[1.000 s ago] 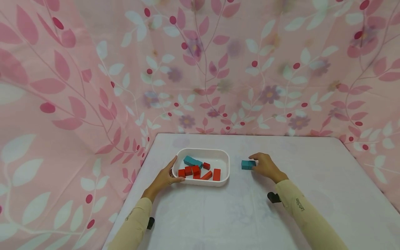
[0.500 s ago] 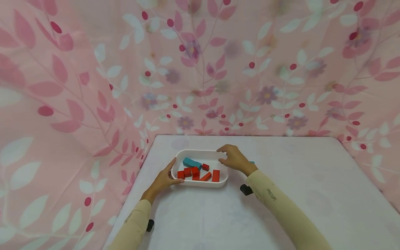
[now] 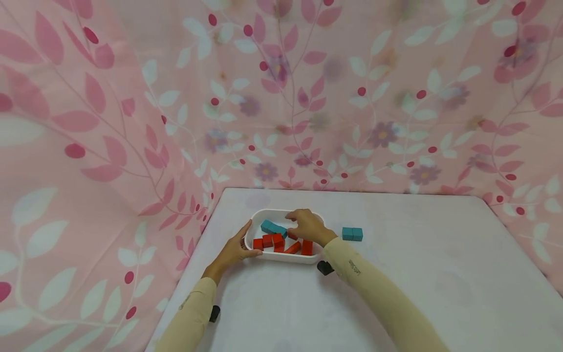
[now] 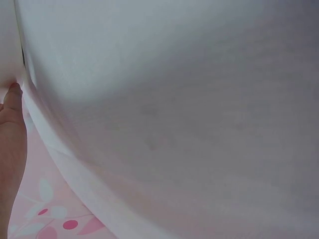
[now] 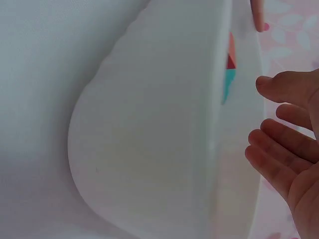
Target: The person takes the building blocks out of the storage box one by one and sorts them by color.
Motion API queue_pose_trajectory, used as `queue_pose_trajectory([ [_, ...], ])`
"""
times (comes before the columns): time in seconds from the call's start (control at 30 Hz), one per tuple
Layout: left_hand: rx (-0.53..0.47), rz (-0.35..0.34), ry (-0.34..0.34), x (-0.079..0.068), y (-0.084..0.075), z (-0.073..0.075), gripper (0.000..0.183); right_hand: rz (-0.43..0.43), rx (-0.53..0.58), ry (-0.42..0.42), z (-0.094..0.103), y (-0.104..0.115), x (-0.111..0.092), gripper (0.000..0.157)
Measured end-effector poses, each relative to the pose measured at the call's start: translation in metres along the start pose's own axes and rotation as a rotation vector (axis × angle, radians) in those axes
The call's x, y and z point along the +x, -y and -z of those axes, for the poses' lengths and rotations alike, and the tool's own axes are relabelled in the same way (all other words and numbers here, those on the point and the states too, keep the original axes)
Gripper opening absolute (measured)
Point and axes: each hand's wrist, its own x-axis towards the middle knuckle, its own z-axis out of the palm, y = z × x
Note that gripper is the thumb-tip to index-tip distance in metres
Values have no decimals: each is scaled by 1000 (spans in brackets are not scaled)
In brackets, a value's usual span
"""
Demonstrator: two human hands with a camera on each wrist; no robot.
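Observation:
A white plastic container (image 3: 281, 258) with rounded corners stands on the table, holding several red blocks (image 3: 278, 240) and teal blocks (image 3: 270, 227). At its left end the left hand (image 3: 230, 252) grips it, thumb along the front rim and fingers round the side. Over the container's right part hovers the right hand (image 3: 310, 228), its fingers loosely bent and spread. In the right wrist view that hand (image 5: 289, 134) holds nothing, beside the container's wall (image 5: 139, 119). It partly hides the blocks beneath it in the head view.
Two teal blocks (image 3: 352, 234) sit side by side on the white-covered table (image 3: 422, 274), right of the container. A pink floral curtain (image 3: 334, 122) hangs behind the table and along its left side.
My right hand has left the two teal blocks on the table and moved left, past the container's right rim, to over its inside. My left hand keeps its hold on the container.

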Motion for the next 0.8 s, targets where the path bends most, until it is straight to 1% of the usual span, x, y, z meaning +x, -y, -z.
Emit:
queue_pose_trajectory([
  [0.07, -2, 0, 2, 0, 0, 0, 104, -13, 1, 9, -5, 0, 2, 46],
  [0.3, -20, 0, -4, -1, 0, 0, 104, 10, 16, 20, -18, -2, 8, 40],
  [0.4, -25, 0, -8, -1, 0, 0, 105, 7, 21, 33, -23, -4, 12, 37],
  [0.63, -6, -12, -12, 0, 1, 1, 102, 0, 25, 63, -30, -7, 19, 33],
  [0.8, 0, -20, -13, -1, 1, -1, 102, -7, 5, 64, -34, -8, 20, 36],
])
